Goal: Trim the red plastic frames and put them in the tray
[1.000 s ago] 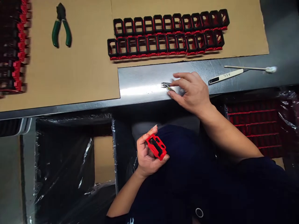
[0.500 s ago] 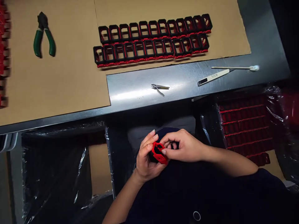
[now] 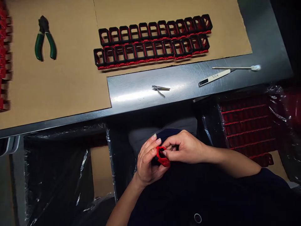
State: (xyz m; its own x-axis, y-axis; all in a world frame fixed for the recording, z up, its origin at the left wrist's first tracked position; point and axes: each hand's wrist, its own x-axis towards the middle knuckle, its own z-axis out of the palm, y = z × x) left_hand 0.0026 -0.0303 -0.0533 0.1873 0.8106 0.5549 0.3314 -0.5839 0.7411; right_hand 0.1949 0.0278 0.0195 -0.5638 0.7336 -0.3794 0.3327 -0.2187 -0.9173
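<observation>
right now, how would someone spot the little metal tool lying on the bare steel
Start at the steel table and find the bare strip between the cardboard and the near edge. The clippers lie about mid-strip, directly beyond the hands. They are small and shiny, unlike the white stick and swab farther right.

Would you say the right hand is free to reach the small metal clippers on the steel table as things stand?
Probably not at once: the right hand and left hand both grip the red part. The path to the clippers itself looks open.
</observation>
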